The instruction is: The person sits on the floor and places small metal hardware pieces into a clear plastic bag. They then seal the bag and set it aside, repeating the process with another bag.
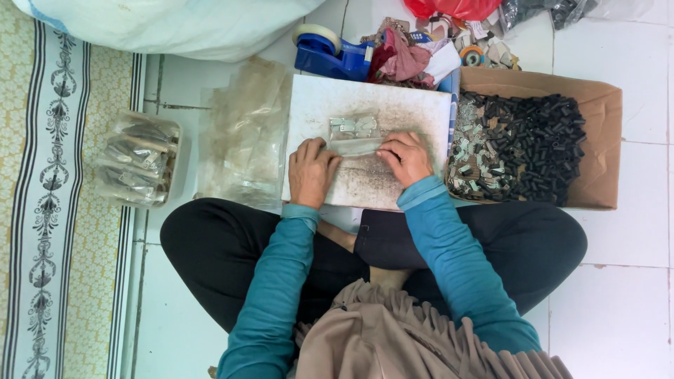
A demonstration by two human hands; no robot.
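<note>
**Both hands pressing a small clear bag flat on the white board**

Teal sleeves run up from the crossed legs to the two hands at work on a white board (pixel 393 105) laid flat on the tiled floor. Between them lies a small clear plastic bag (pixel 356 135) with little silver metal pieces showing in its far half. Left hand (pixel 311 170) lies palm down, fingers curled onto the near left corner of the bag; right hand (pixel 406 157) mirrors it, fingertips pinching the right end. Neither is closed into a fist; both grip or press the bag's near edge, which looks folded over.

By the look of it, the step in hand is closing the filled bag: the open mouth is being flattened and turned down. A next move would call for keeping the fold tight with one hand, since the pieces could slide out if the mouth lifts.

Room is narrow. Touching the board's right edge sits a cardboard box (pixel 604 147) heaped with black tubes and silver pieces. A blue tape dispenser (pixel 330 52) stands just beyond the far edge, beside a heap of cloth scraps. A stack of empty clear bags (pixel 242 133) lies at the left edge, and further left a tub of filled bags (pixel 140 158) by the patterned mat (pixel 42 210)
</note>
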